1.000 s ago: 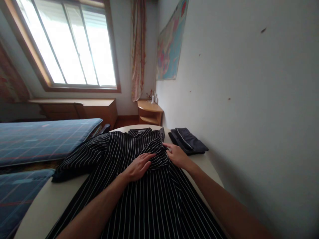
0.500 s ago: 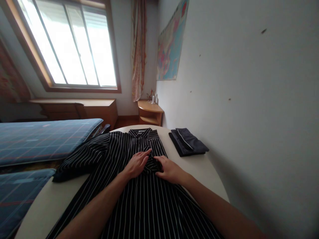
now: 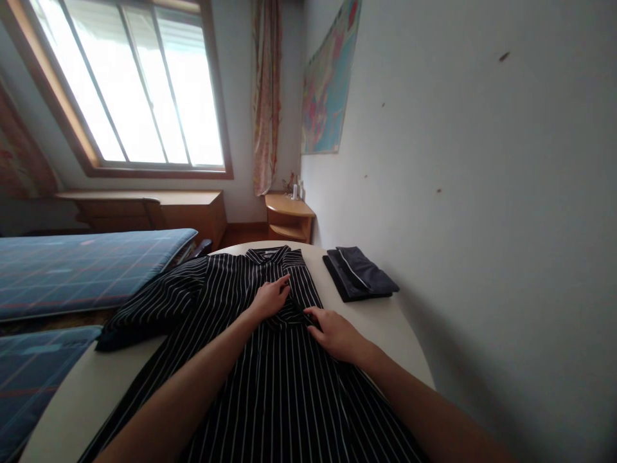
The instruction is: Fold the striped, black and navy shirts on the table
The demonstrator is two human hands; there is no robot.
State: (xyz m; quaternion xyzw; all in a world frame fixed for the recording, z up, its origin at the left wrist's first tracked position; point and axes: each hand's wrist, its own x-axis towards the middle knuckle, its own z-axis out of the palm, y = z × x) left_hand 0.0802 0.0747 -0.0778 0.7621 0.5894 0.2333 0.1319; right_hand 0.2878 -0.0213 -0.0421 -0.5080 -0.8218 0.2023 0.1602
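A black shirt with white stripes [image 3: 282, 392] lies spread out, its collar at the far end. One of its sleeves is folded across the chest, and the other stretches out to the left. My left hand [image 3: 270, 300] rests on the chest part, fingers reaching toward the folded sleeve. Beside that sleeve's lower end is my right hand [image 3: 336, 332], its thumb and forefinger apart at the fabric's edge. Whether the right fingertips touch the cloth is hard to make out.
The shirt lies on a pale round-edged table [image 3: 385, 334]. A dark folded garment [image 3: 361, 273] sits near its right edge, close to the white wall [image 3: 506, 257]. Blue plaid mattresses [image 3: 87, 270] stand to the left; a corner shelf [image 3: 289, 206] is behind.
My left hand has moved slightly up the shirt toward the collar. The right hand has shifted a little to the right, away from the left hand.
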